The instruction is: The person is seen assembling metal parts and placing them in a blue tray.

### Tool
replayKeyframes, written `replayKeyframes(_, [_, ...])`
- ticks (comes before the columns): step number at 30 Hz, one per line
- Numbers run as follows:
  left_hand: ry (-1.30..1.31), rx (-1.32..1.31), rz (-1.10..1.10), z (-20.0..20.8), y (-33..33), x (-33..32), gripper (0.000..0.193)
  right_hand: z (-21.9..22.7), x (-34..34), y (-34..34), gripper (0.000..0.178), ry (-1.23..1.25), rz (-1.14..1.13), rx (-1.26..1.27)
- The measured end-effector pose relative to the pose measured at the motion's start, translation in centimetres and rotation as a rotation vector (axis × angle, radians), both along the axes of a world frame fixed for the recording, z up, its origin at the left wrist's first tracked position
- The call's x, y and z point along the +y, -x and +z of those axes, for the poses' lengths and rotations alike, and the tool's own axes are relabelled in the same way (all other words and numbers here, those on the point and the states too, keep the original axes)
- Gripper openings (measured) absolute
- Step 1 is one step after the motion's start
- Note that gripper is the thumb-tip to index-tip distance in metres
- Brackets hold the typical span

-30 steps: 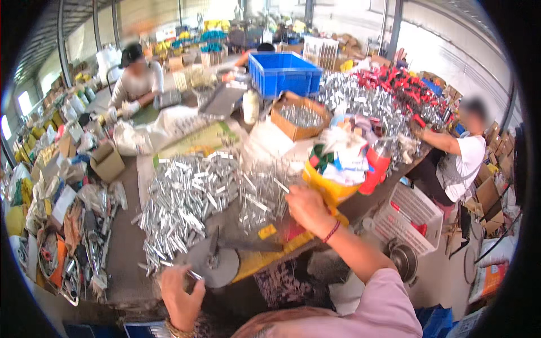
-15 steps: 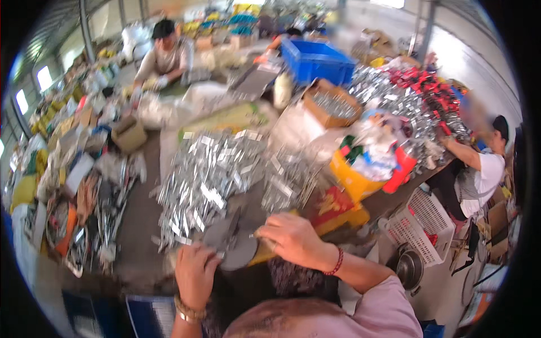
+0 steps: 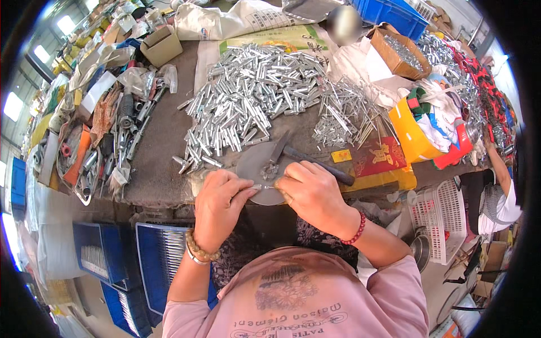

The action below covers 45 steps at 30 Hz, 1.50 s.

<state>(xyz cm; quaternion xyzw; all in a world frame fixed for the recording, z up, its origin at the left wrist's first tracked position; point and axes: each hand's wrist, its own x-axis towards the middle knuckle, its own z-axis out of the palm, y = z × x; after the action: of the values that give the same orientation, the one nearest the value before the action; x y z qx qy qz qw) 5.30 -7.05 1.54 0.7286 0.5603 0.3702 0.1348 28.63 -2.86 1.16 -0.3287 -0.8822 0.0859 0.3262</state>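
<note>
My left hand [image 3: 220, 197] pinches a short silver metal tube [image 3: 257, 186] between thumb and fingertips. Facing it, my right hand [image 3: 316, 191] is closed in a pinch on a thin metal piece [image 3: 269, 187], its end close to the tube; whether they touch I cannot tell. Both hands are over the near edge of a round grey metal disc [image 3: 251, 164] on the table. A hammer [image 3: 321, 165] lies across the disc, its dark handle beyond my right hand. Behind it spreads a big pile of silver tubes [image 3: 253, 93], with a pile of thin metal pins [image 3: 341, 119] to its right.
Tools and scrap [image 3: 107, 132] crowd the table's left. A yellow container [image 3: 414, 129] stuffed with cloth and a cardboard box [image 3: 397, 53] of metal parts stand right. Blue crates [image 3: 147, 253] stand below at left, a white basket [image 3: 442, 222] at right. Another person's arm [image 3: 499, 166] reaches in.
The view has tilted down and steadied. My hands, apart over the disc before, have come together at its near edge, fingertips facing.
</note>
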Motion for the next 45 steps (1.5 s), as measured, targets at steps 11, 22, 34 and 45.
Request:
replayKeyframes(11, [-0.044,-0.026,-0.023,-0.7,0.0,0.5,0.019,-0.2,1.0,0.5,0.008,0.036,0.011,0.068])
replayKeyframes(22, [0.038,-0.132,-0.064,-1.2,0.0,0.7,0.018,-0.3,1.4,0.5,0.007,0.069,0.058,0.108])
replayKeyframes(34, [-0.031,-0.114,-0.07,-1.4,0.0,0.5,0.021,0.4,6.5,-7.3,0.018,-0.041,-0.226,-0.145])
replayKeyframes(45, [0.016,-0.112,-0.013,-1.3,-0.1,0.4,0.015,2.2,4.5,-3.9,0.016,0.31,-0.12,0.118])
